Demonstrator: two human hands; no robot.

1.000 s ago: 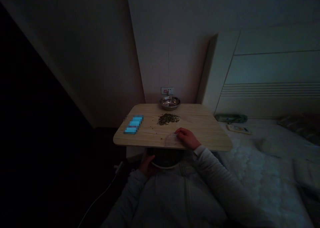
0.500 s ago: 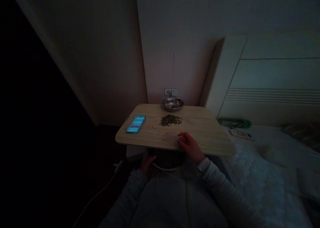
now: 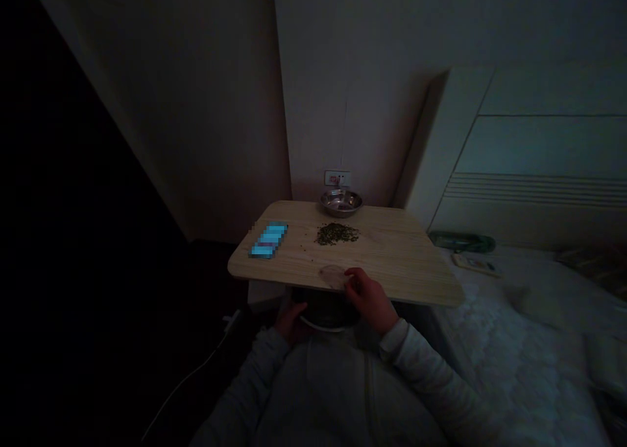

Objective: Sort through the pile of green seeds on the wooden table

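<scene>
My right hand (image 3: pixel 371 300) is closed in a pinch on the edge of a thin, see-through round disc (image 3: pixel 333 276) at the near edge of the wooden tabletop (image 3: pixel 406 251). Below that edge, my left hand (image 3: pixel 292 323) grips the left rim of a dark round container with a pale rim (image 3: pixel 327 317); its inside is too dim to make out. Farther back on the tabletop lies a loose heap of small green grains (image 3: pixel 337 234), with a few strays to its left. A shiny metal bowl (image 3: pixel 341 204) stands behind the heap.
A lit phone (image 3: pixel 269 240), its screen blurred, lies on the tabletop's left. A wall socket (image 3: pixel 337 178) is behind the bowl. To the right is a bed (image 3: pixel 509 342) with a green bottle (image 3: pixel 460 241) and a flat pale object (image 3: pixel 476 264). A white cable (image 3: pixel 196 370) runs along the floor.
The disc and my right hand have shifted slightly toward the near edge. My left hand keeps its hold on the container. The whole view has moved a little.
</scene>
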